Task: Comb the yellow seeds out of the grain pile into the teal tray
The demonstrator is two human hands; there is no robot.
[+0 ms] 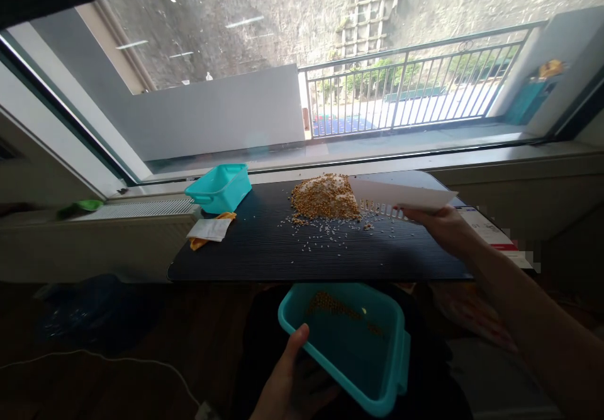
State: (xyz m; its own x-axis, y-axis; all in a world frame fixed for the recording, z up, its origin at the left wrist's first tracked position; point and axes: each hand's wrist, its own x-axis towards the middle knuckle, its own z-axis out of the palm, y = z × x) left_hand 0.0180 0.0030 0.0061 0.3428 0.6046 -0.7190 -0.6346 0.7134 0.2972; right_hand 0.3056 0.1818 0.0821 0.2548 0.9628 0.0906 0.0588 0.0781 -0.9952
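A mound of yellow-brown beans or kernels (323, 201) mixed with white grains lies on the dark table (245, 253). Loose white grains (330, 231) are scattered in front of it. My right hand (436, 218) is closed on the near end of a white card (401, 194) with a slotted, comb-like lower edge. The card's far end is at the right side of the mound. Below the table edge, my left hand (292, 369) grips the rim of a turquoise basin (401, 344), thumb over the rim and fingers underneath. Some yellow-brown kernels (333, 303) lie inside the tilted basin.
Another turquoise basin (229, 192) stands at the table's back left, beside a folded white and orange cloth or packet (211, 230). Printed paper (495, 237) lies at the right end. A window and sill (495, 160) run behind the table. A white cable (117, 360) crosses the floor.
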